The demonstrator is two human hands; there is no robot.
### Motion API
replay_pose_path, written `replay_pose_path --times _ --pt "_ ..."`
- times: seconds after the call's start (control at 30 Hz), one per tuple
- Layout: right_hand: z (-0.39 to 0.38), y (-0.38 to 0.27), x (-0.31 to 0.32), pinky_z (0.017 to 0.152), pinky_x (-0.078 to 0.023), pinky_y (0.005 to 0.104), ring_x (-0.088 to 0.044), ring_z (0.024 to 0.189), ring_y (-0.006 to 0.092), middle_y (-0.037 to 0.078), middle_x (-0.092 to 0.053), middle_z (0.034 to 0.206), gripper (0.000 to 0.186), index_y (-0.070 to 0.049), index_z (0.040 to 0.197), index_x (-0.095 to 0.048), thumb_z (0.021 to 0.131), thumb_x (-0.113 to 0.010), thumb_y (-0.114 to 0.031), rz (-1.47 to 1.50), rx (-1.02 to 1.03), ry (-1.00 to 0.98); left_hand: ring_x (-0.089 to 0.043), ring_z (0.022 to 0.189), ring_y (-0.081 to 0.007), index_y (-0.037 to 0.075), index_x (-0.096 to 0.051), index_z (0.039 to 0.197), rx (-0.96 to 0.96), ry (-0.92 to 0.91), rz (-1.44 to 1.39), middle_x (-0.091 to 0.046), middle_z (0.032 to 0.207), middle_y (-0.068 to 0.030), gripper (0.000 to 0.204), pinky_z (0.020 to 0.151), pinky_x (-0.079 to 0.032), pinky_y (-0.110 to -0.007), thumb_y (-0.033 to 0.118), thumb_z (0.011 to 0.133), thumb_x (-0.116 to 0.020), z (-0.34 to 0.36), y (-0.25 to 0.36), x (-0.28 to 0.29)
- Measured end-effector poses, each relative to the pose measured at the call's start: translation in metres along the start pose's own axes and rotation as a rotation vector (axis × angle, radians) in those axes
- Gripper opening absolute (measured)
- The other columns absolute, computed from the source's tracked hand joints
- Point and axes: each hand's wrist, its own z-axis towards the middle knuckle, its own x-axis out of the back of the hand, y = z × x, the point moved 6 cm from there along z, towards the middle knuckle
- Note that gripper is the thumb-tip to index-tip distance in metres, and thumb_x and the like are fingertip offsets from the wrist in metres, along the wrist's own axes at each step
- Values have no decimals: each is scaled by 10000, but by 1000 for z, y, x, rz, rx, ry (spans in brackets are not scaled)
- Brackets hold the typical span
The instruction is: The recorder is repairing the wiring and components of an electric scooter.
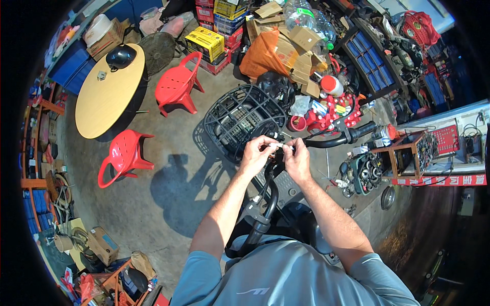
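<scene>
Close together over the front of a bike with handlebars (273, 196), my two hands meet at a small white piece. It looks like a wire connector (276, 145), too small to make out fully. The fingers of my left hand (257, 155) pinch it from the left. My right hand (297, 159) is closed with thumb and fingertips at its right end. Thin wires show just below the hands, by the handlebar stem. A black wire basket (244, 120) sits beyond my hands, and the right handlebar grip (363, 132) reaches out to the right.
Two red plastic chairs (176, 85) and a round yellow table (108, 94) stand at the left. Boxes, an orange bag (261, 56) and plastic bottles pile up at the back. To the right are a workbench (467, 127) and a green crate of parts (365, 172).
</scene>
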Motion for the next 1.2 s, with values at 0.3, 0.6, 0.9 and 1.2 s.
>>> replay_pose_path --times 0.3,0.6,0.9,1.2 --pt "4 -3 2 650 -507 382 -633 690 248 143 -631 772 124 5 900 -557 904 -653 -73 2 -62 -72 -693 871 -129 -19 -675 1038 1 -11 76 -726 941 -83 138 784 -554 -264 49 918 -678 0 1 -1" --pt "2 12 9 613 -468 242 -539 674 63 -6 -586 784 101 -3 994 -589 911 -645 -21 277 -197 -155 -657 810 -87 4 -681 1078 -43 14 69 -704 928 -48 165 737 -545 -248 39 917 -666 2 5 3" --pt "-2 -5 9 687 -496 231 -552 739 58 -3 -590 879 221 3 1125 -588 910 -610 48 462 -201 -208 -525 709 -45 47 -694 976 -186 159 281 -633 867 26 177 618 -449 -210 -7 814 -740 -1 19 8" --pt "-5 -11 4 663 -542 246 -628 724 89 27 -642 893 159 12 1105 -596 948 -580 36 560 -257 -286 -631 808 -180 58 -701 942 -245 135 427 -655 917 -52 182 701 -524 -312 -7 776 -740 -6 39 3"
